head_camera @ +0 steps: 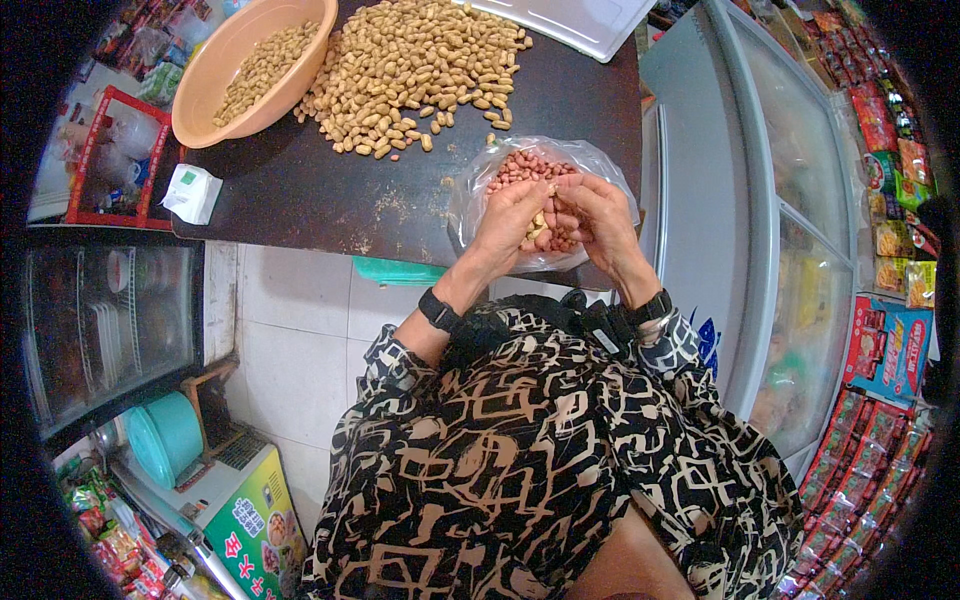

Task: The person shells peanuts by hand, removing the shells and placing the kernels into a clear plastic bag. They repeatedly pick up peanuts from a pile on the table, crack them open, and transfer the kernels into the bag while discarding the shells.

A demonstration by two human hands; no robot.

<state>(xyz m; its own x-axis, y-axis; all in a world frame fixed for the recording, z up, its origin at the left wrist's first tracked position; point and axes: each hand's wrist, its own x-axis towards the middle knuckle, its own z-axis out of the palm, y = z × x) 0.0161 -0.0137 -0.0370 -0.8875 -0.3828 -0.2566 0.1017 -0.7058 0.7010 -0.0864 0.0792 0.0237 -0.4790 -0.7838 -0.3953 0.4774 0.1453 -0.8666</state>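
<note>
Both hands meet over a clear plastic bag [469,191] that lies opened out near the table's front edge. Shelled red-skinned peanuts [525,163] fill it. Between the fingertips of my left hand [504,221] and my right hand [606,214] is a small pale peanut pod [553,189], partly covered by the fingers. More pale pods or shells [537,223] show just below, by my left palm; whether that hand holds them I cannot tell. Beyond the bag spreads a large heap of unshelled peanuts [420,67]. Left of the heap, a tilted orange plastic basin [199,97] contains more unshelled peanuts.
The dark table [300,199] carries a silver metal tray [577,26] at the back and a small white packet [193,193] at left. A glass-topped chest freezer [724,187] stands close on the right. Below the table's front edge is a green plastic object [397,271].
</note>
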